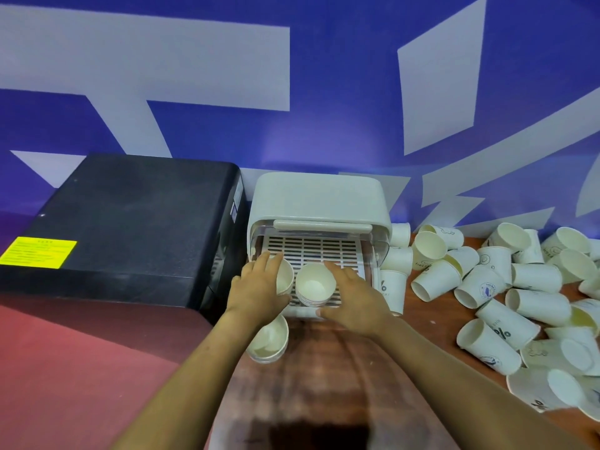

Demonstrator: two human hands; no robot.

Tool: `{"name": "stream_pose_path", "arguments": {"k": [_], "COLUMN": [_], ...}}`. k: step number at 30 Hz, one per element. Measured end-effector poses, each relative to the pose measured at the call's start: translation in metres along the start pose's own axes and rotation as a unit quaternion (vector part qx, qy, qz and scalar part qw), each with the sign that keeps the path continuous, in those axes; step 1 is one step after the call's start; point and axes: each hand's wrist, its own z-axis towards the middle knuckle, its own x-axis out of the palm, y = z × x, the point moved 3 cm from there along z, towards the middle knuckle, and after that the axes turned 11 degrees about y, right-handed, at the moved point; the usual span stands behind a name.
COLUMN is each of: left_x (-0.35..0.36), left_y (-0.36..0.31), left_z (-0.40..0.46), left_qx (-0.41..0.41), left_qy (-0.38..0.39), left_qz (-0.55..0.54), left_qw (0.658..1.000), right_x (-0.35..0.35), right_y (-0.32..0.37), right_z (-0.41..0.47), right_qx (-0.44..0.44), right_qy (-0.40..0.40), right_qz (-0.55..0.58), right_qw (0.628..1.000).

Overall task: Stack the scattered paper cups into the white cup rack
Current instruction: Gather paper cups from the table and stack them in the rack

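Observation:
The white cup rack stands against the blue wall, its slotted tray pulled out toward me. Two stacks of paper cups stand on the tray. My left hand grips the left stack between fingers and thumb. My right hand lies over the tray's front right with straight fingers, touching the right side of the middle stack. A third stack lies tilted on the table under my left wrist. Several loose paper cups are scattered on the table to the right.
A black machine with a yellow label stands directly left of the rack. The wooden table runs from the rack toward me, with a red surface at the left. More cups crowd against the rack's right side.

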Motion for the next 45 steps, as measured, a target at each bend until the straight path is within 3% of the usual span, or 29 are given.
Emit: {"name": "stream_pose_path", "arguments": {"k": [6,12,16,20,31,37,45], "left_x": [-0.012,-0.012,0.000,0.031,0.057,0.079,0.090], "left_y": [-0.010,-0.038,-0.071,-0.105,-0.189,-0.231,-0.249], "left_z": [-0.014,-0.040,-0.050,-0.058,-0.036,-0.004,0.050], "left_qx": [0.018,0.096,0.173,0.213,0.169,0.114,0.046], "left_qy": [-0.039,-0.090,-0.098,-0.059,-0.015,0.029,0.031], "left_qz": [-0.019,-0.036,-0.036,-0.026,0.008,0.013,-0.060], "left_qw": [0.999,0.991,0.979,0.975,0.985,0.993,0.997], "right_x": [-0.005,-0.011,-0.008,0.003,-0.033,-0.062,-0.081], "right_y": [-0.003,-0.017,-0.031,-0.061,-0.156,-0.213,-0.230], "right_z": [-0.013,-0.050,-0.084,-0.113,-0.132,-0.121,-0.063], "right_qx": [-0.005,0.014,0.037,0.074,0.083,0.090,0.009], "right_qy": [-0.011,-0.035,-0.069,-0.049,-0.056,-0.020,0.012], "right_qz": [-0.011,0.029,0.035,0.029,0.029,-0.053,-0.206], "right_qw": [1.000,0.999,0.996,0.996,0.995,0.994,0.978]}}
